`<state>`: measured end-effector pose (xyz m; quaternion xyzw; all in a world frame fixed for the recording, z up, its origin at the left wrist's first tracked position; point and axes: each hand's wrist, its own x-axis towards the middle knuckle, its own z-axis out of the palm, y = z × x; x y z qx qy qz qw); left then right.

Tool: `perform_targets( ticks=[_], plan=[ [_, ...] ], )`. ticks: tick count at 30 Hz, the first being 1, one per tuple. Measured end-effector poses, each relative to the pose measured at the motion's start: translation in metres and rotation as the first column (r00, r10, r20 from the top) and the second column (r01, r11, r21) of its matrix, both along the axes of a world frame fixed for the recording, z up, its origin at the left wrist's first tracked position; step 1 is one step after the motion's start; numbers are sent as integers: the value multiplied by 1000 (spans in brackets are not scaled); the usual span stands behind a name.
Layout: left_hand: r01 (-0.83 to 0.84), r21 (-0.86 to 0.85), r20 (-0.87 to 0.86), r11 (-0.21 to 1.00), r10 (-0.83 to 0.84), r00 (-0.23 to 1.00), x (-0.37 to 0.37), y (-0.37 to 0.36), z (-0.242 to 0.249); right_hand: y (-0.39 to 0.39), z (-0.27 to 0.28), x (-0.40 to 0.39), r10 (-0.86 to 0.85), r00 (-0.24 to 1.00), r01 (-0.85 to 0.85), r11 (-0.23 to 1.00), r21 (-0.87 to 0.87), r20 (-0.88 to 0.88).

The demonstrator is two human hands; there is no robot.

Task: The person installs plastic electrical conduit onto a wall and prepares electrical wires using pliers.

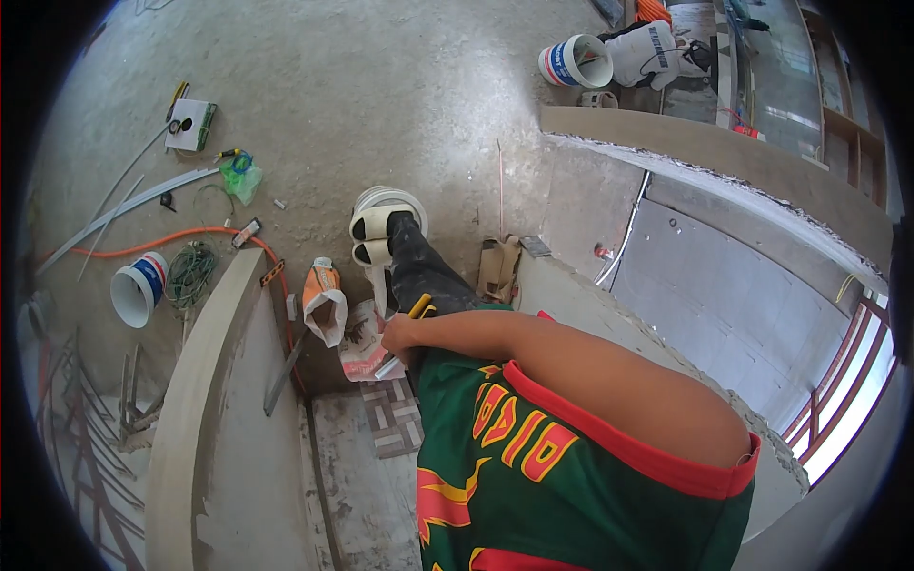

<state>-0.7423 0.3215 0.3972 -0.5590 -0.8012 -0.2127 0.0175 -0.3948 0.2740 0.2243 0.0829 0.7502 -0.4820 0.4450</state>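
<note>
My right hand (402, 335) is closed around a tool with a yellow handle (420, 305). Below the fist a pale, narrow metallic part (388, 368) sticks out; the tool's kind cannot be made out. Beneath the hand lies a red-and-white bag (362, 362) with a dark patch on it. Close by on the left stands an open orange-and-white sack (325, 300). My left hand does not show. A foot in a cream slide sandal (373, 253) is beside a round white bucket (407, 199).
Low walls (190, 419) flank me on the left and right (609, 314). A white bucket (139, 290), coiled wire (192, 273), an orange hose (171, 238) and metal strips (124, 214) lie left. Another bucket (576, 62) lies tipped at the back. Patterned tile (392, 423) is below.
</note>
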Motion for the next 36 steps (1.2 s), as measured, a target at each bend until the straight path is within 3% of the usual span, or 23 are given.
perform_targets(
  ticks=[13,18,25,26,27,28,31,32,33,34,35,36],
  plan=[
    [-1,50,-138,999,8,990,-65,18,28,-5,-6,0,3,999,-4,999,-31,-43],
    [11,69,-200,998,3,980,-94,27,44,-16,-9,-4,-79,996,79,997,-11,-41],
    [2,150,-388,989,57,920,-192,42,110,-21,-18,-4,-33,997,33,999,-5,-63],
    [3,175,-450,984,78,890,-223,40,139,-24,-25,-6,-3,995,4,1000,12,-99],
    [0,208,-523,978,111,845,-257,38,178,-37,-40,-4,-87,986,95,994,47,-144],
    [-12,243,-602,970,160,783,-290,28,230,-12,-13,-5,-39,987,48,997,58,-153],
    [-59,394,-808,917,377,452,-362,-50,450,-38,-72,-8,137,971,-120,988,97,-198],
    [-70,441,-840,895,439,318,-367,-86,526,-3,-27,-13,186,976,-184,983,25,-112],
    [-78,485,-852,871,490,182,-353,-120,602,16,0,-23,388,893,-393,919,24,-230],
    [-86,524,-848,848,529,48,-331,-156,675,-12,-70,-4,192,970,-198,980,-22,-148],
    [-104,563,-826,820,560,-64,-297,-190,731,22,-26,-13,275,958,-275,961,7,-80],
    [-123,607,-793,785,590,-149,-257,-206,766,41,-18,-18,215,971,-217,976,-7,-105]
  ],
)
